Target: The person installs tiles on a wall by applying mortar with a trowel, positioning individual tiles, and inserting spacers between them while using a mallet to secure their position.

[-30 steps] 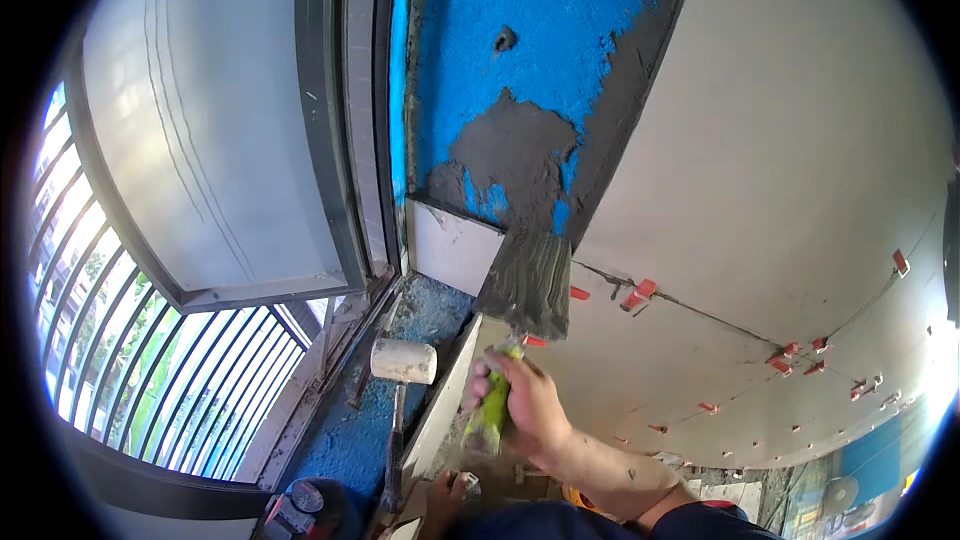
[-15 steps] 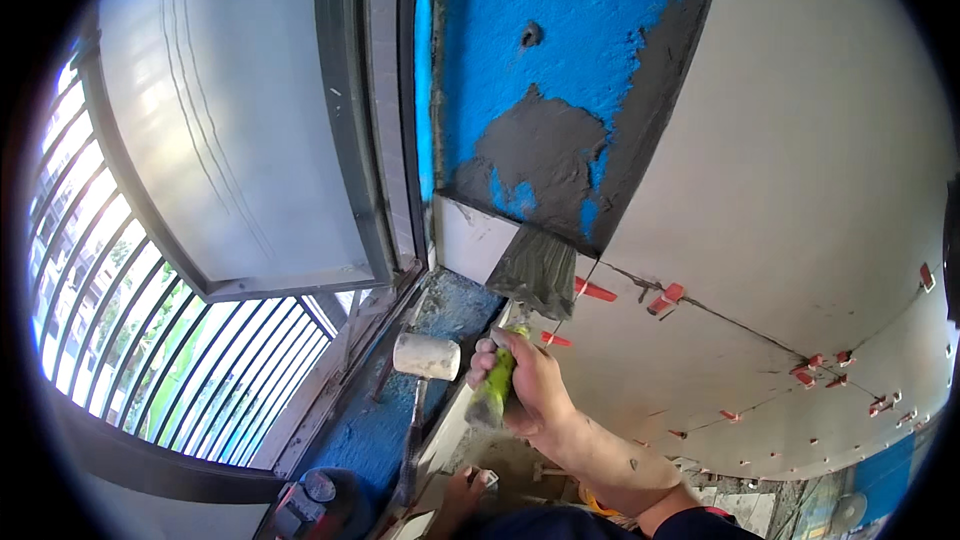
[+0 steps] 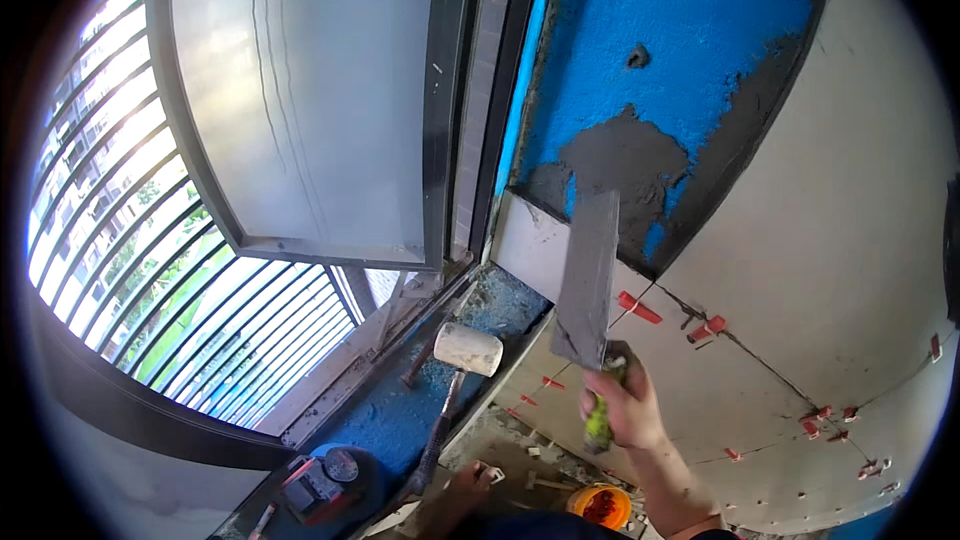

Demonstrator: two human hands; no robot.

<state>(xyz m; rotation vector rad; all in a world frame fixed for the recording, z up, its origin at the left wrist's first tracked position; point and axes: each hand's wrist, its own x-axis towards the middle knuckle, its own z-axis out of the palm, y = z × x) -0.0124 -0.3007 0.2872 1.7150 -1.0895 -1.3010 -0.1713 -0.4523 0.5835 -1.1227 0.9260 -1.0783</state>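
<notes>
My right hand is closed round the yellow-green handle of a trowel. Its long, flat grey blade points up the wall, and the tip overlaps the lower part of a grey mortar patch on the blue-coated wall. From this angle I cannot tell whether the blade touches the mortar. Low in the picture, my left hand has its fingers bent round a small white piece, too small to make out. Below the mortar, a pale tile is partly covered by the blade.
A white-headed mallet lies on the blue ledge, near a dark power tool. Red wedges stick out of the tile joints at right. An orange bucket stands below. A barred window is at left.
The trowel has risen and turned so its blade points up over the mortar. My right hand has shifted right and down in the picture. The whole view has swung, bringing the bucket into sight.
</notes>
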